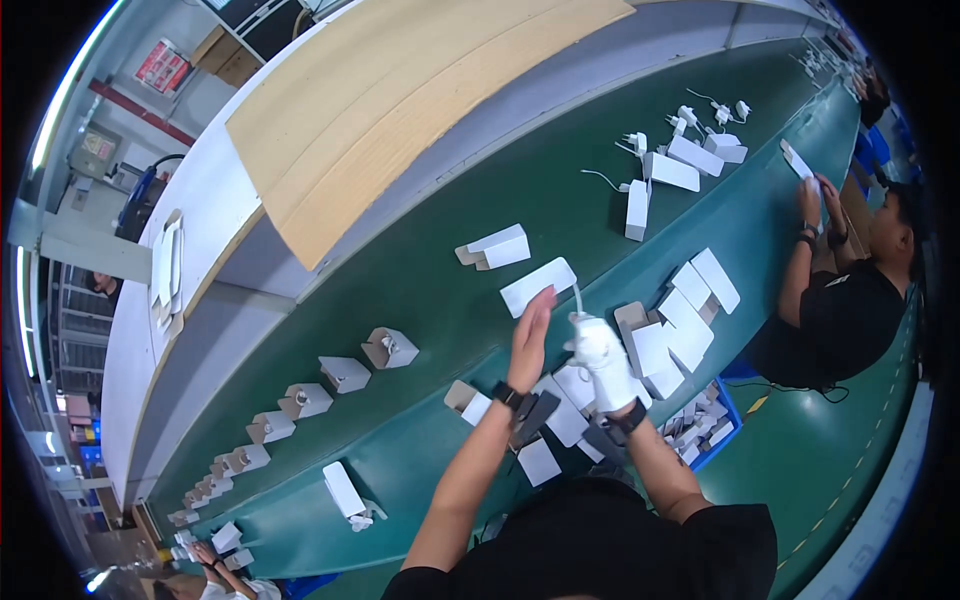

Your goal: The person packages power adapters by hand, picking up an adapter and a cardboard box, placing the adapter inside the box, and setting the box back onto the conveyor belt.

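Observation:
My left hand [530,340] is bare, fingers stretched out flat, its fingertips touching the near edge of a white flat box [538,285] on the green belt [420,300]. My right hand [603,362] wears a white glove and is closed around a white charger with a thin cable [577,298] rising from it. Both wrists carry dark bands. Several white boxes [560,410] lie just under my hands.
More white boxes [690,305] are piled to my right, and a blue bin [705,430] of parts sits beside them. Open brown-lined boxes [345,373] run down the belt to the left. A person in black [840,300] works at the right; chargers [690,120] lie further along.

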Motion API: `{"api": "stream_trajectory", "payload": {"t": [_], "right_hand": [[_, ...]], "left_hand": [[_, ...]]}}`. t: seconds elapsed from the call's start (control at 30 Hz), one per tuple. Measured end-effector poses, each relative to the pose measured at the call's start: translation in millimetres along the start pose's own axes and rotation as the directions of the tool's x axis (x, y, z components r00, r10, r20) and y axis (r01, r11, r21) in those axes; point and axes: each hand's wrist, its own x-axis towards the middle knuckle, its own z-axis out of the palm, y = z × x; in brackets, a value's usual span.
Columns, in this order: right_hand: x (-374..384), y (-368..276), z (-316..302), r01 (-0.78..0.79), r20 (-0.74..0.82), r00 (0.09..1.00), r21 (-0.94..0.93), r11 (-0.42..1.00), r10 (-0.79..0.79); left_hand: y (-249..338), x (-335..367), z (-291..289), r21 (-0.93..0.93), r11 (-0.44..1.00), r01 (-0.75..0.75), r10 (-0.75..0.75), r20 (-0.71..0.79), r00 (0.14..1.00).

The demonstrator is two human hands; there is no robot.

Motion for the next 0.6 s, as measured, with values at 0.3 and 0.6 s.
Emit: {"api": "stream_trajectory", "payload": {"t": [0.3,0.6], "right_hand": [[-21.8,-38.6,-9.8,-0.012,0.133,0.990,0.412,0.911,-0.047],[-21.3,-54.7,-10.7,-0.176,0.453,0.878,0.006,0.984,0.154]], "left_hand": [[-57.4,79.1,-77.4,0.049,0.953,0.299,-0.297,0.354,0.887],[22.2,18.1,-120.7,0.194,0.939,0.284,-0.344,0.549,0.762]]}}
